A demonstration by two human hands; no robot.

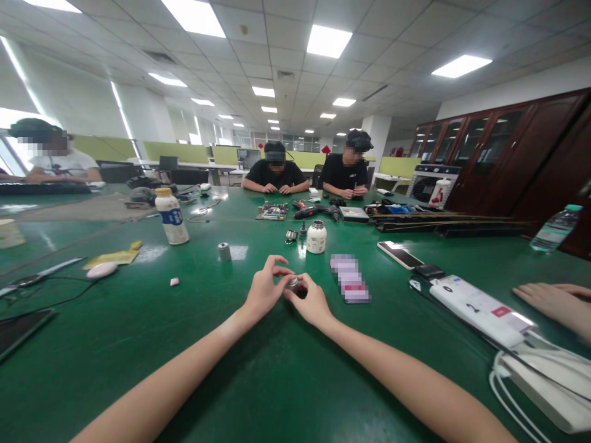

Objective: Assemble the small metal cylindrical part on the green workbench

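My left hand [266, 288] and my right hand [314, 303] meet at the middle of the green table [258, 375]. Between their fingertips is a small silver cylindrical piece [293, 283], partly hidden by the fingers. Both hands are closed on it, the left with its index finger arched over. Just beyond stands a white patterned bottle [316, 239] with an uncovered mouth. Beside it are a small dark upright part [303, 229] and a shiny metal and black part [290, 236]. To the left stands a grey metal cylinder [224, 251].
A phone [349, 279] lies right of my hands, near a power strip [480, 311] with cables. A milk bottle [172, 216] stands left. Farther off are a circuit board [272, 211] and power drill [309, 211]. Another person's hand [554, 304] rests at right; people sit across.
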